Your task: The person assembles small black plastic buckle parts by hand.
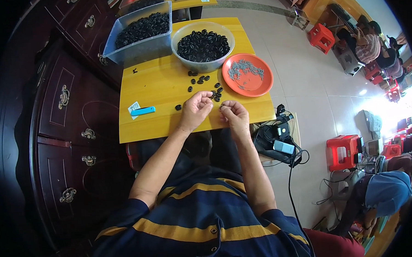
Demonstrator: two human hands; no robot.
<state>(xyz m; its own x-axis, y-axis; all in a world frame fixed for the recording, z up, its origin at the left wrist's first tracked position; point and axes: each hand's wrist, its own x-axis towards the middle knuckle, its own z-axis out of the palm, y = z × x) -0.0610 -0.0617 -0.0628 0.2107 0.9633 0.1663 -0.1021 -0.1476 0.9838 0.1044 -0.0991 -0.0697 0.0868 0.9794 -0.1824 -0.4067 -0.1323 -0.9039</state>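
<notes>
Head view, looking down on a yellow table (pixel 158 91).

Left hand (pixel 195 109) at table's 6 o'clock edge, fingers curled, pinching a small black ring (pixel 212 96) at the fingertips. Right hand (pixel 235 114) just at 3 o'clock of the left, fingertips pinched together on something tiny; too small to tell what. Hands near each other, fingertips almost meeting; both forearms coming up from the lower edge.

Loose black rings (pixel 199 79) scattered on the table at 12 o'clock of the left hand, between the hands and the bowl. One stray ring (pixel 178 107) just at 9 o'clock of the left hand.

Clear round bowl (pixel 180 37) full of black rings at 12 o'clock, far half of the table. Clear rectangular bin (pixel 136 50) at 10 o'clock of the bowl, also loaded with black rings, overhanging the table's far left corner. Orange plate (pixel 261 87) at 4 o'clock of the bowl, just beside it, with small grey metal bits in it.

Blue lighter-shaped thing (pixel 143 111) at 9 o'clock of the left hand, well apart, lying flat next to a small white tag (pixel 133 107).

Dark wooden cabinet (pixel 63 121) with metal handles along the table's 9 o'clock side. Black device with cables (pixel 275 141) at 4 o'clock of the right hand, off the table edge. Red stools (pixel 342 152) on the floor at 3 o'clock; other people seated farther out at 2 and 4 o'clock.
</notes>
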